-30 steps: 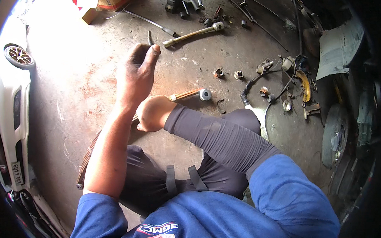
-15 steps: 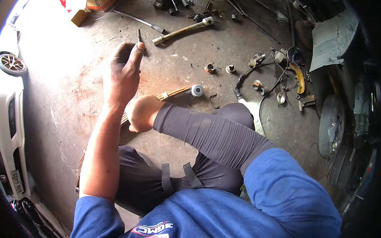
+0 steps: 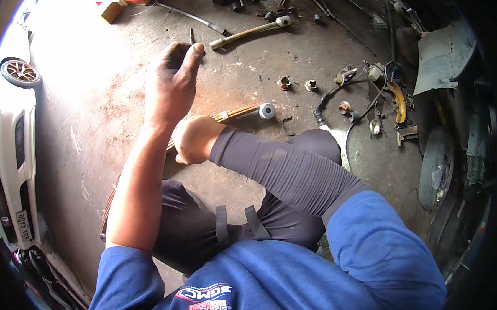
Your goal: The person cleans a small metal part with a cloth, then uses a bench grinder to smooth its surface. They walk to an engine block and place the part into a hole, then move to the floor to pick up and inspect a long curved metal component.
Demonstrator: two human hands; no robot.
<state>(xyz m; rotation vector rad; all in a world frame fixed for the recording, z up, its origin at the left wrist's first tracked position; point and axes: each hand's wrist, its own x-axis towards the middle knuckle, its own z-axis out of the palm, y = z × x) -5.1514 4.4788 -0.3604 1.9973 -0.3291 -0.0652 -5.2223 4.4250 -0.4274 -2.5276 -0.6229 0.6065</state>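
My left hand (image 3: 171, 94) is raised above the floor, its thumb and fingers pinched together. A short, thin dark metal rod (image 3: 191, 34) sticks up from that pinch, narrower at its tip. Crossing behind my left wrist, my right hand (image 3: 195, 142) is curled closed over a long stack of brownish strips that looks like a leaf spring (image 3: 241, 111). A round grey bushing (image 3: 266, 111) sits in the spring's far right end. The spring's other end comes out beside my left forearm. My right fingertips are hidden, so what they hold cannot be made out.
A long socket wrench (image 3: 251, 33) and a thin bar (image 3: 192, 19) lie beyond my left hand. Several small metal parts and a cable (image 3: 320, 110) lie to the right, near a yellow curved piece (image 3: 397, 101) and a tire (image 3: 435, 166). A white car (image 3: 15, 148) stands left.
The surroundings have shifted slightly right and upward in the picture. My left hand has moved a little farther away, rod still pinched. My right hand keeps its place over the leaf spring.
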